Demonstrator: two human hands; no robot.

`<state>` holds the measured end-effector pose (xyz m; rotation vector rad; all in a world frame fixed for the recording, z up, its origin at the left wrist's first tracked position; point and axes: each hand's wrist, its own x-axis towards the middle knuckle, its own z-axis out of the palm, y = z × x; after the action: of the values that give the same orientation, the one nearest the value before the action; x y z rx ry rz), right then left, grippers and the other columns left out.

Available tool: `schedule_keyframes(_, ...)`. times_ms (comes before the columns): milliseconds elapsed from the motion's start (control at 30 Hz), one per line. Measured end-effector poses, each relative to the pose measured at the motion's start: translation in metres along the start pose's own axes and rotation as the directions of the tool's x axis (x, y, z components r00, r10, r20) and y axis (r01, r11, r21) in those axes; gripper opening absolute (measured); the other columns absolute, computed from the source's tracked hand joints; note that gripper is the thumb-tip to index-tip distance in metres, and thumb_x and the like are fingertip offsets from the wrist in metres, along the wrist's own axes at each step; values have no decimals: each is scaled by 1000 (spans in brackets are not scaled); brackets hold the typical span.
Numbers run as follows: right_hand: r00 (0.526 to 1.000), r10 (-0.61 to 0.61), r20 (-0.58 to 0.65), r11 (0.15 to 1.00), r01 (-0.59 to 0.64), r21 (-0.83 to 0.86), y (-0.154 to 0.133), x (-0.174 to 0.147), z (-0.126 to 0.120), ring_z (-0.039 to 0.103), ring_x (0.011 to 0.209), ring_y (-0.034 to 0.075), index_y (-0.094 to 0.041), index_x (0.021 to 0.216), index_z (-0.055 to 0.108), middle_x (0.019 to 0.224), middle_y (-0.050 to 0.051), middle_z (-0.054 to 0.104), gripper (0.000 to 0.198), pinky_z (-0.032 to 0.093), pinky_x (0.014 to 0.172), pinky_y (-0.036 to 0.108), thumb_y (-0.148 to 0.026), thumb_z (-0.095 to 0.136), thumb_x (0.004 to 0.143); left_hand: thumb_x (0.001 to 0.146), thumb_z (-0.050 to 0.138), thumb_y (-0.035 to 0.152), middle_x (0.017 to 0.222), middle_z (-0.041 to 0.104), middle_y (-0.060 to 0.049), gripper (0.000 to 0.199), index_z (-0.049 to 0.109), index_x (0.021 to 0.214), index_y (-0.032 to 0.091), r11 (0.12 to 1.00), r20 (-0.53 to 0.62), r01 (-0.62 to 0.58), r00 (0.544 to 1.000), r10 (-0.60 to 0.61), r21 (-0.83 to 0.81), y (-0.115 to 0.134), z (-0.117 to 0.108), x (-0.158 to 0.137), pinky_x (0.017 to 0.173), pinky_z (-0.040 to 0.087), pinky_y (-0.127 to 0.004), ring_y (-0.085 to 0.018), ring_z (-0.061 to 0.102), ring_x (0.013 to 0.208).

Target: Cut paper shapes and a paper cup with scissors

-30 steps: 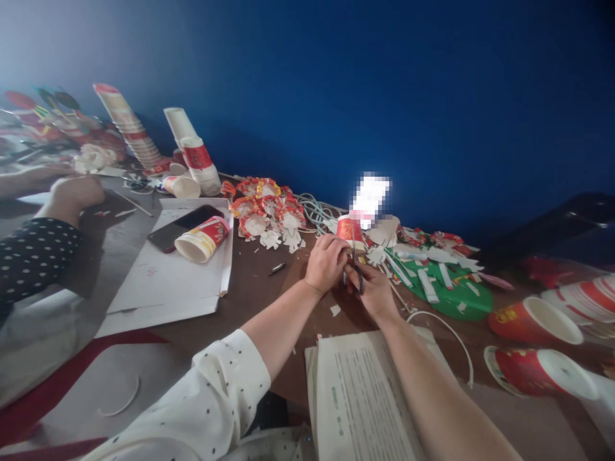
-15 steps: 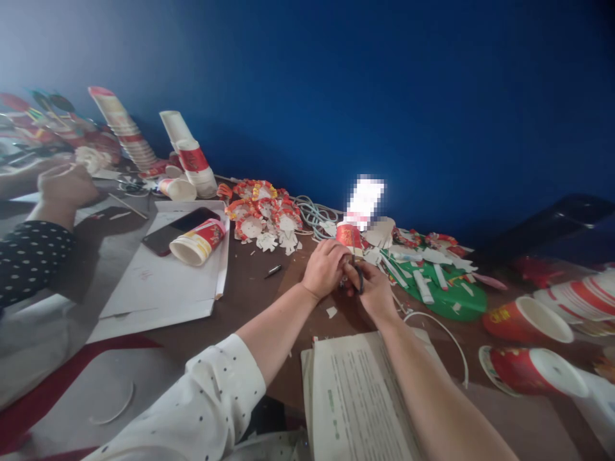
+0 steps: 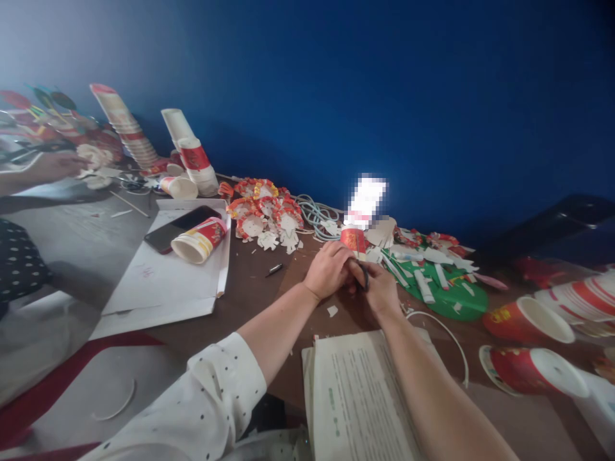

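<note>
My right hand [image 3: 382, 291] is closed round a pair of scissors [image 3: 365, 276], whose dark handle loop shows at the fingers. Pressed up close beside it, my left hand [image 3: 329, 270] has its fingers curled. Whatever it holds is hidden behind the fingers. Just beyond both hands stands a red paper cup [image 3: 352, 238], with a bright blurred-out screen [image 3: 366, 202] above it. Small white paper scraps [image 3: 332, 311] lie on the brown table [image 3: 254, 314] below my hands.
Cut-up red and white paper pieces [image 3: 264, 214] lie heaped at the back. A green disc [image 3: 454, 301] carries paper strips. An open book [image 3: 360, 390] lies before me. Paper cups [image 3: 533, 320] lie right. On the left are a phone [image 3: 180, 227] and another person's hand [image 3: 60, 165].
My right hand and the scissors have shifted slightly right; my left hand stays almost in place. The other person's hand and dotted sleeve have drawn left.
</note>
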<state>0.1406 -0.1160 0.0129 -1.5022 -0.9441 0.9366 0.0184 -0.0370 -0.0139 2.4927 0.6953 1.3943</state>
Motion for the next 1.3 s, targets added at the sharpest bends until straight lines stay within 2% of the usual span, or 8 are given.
schedule_keyframes(600, 994, -60, -94, 998, 59, -20, -5, -2, 3, 50, 41, 12, -16, 68, 67, 52, 1, 61, 43, 41, 40, 25, -58, 78, 63, 80, 52, 9, 93, 60, -9, 15, 60, 90, 17, 999, -8, -45, 999, 45, 18, 0, 0, 0, 87, 49, -37, -21, 54, 91)
schedule_keyframes(867, 992, -92, -88, 991, 82, -103, -7, -1, -1, 52, 41, 14, -16, 74, 68, 51, 1, 61, 46, 39, 39, 26, -60, 76, 63, 75, 54, 9, 95, 62, -9, 20, 61, 92, 17, 998, 10, 13, 1000, -13, -62, 2, 1, -1, 90, 48, -40, -22, 56, 95)
schedule_keyframes(933, 991, -110, -83, 987, 99, -125, -5, 0, -3, 52, 42, 14, -16, 77, 69, 53, 2, 62, 45, 40, 40, 26, -58, 77, 64, 76, 57, 14, 96, 62, -9, 20, 61, 96, 17, 981, -46, 108, 992, -117, -159, -1, 2, -1, 90, 48, -40, -22, 57, 96)
schedule_keyframes(1000, 985, -154, -73, 974, 139, -178, -3, 1, -7, 52, 43, 14, -17, 82, 70, 54, 1, 62, 42, 40, 41, 25, -55, 77, 65, 80, 58, 20, 99, 62, -10, 24, 59, 103, 15, 899, -130, 294, 928, -350, -324, -6, 4, 1, 87, 49, -37, -20, 58, 94)
schedule_keyframes(1067, 976, -217, -33, 945, 202, -259, 1, 1, -11, 51, 44, 13, -17, 86, 71, 55, 0, 61, 40, 40, 43, 25, -52, 76, 67, 84, 58, 30, 108, 61, -12, 31, 55, 111, 14, 698, -156, 462, 763, -627, -548, -14, 4, 4, 84, 51, -34, -18, 60, 93)
schedule_keyframes(1133, 962, -267, 48, 910, 268, -316, 6, 2, -15, 51, 46, 13, -17, 89, 71, 56, 0, 62, 39, 41, 46, 25, -51, 76, 69, 85, 59, 42, 116, 61, -12, 42, 52, 117, 16, 446, -24, 517, 633, -774, -731, -20, 3, 8, 85, 51, -31, -18, 61, 99)
schedule_keyframes(1200, 946, -289, 144, 890, 321, -324, 9, 2, -18, 53, 50, 14, -18, 90, 71, 59, 0, 63, 38, 42, 49, 25, -50, 76, 70, 83, 60, 55, 122, 61, -11, 52, 52, 120, 20, 221, 152, 523, 579, -801, -823, -24, -1, 11, 83, 52, -30, -19, 63, 103)
schedule_keyframes(1300, 932, -274, 238, 886, 341, -315, 12, 3, -21, 52, 51, 13, -18, 89, 71, 60, 0, 63, 37, 40, 50, 25, -48, 77, 69, 78, 57, 69, 118, 66, -9, 66, 54, 124, 23, -35, 387, 520, 588, -710, -854, -25, -7, 14, 80, 54, -34, -21, 66, 98)
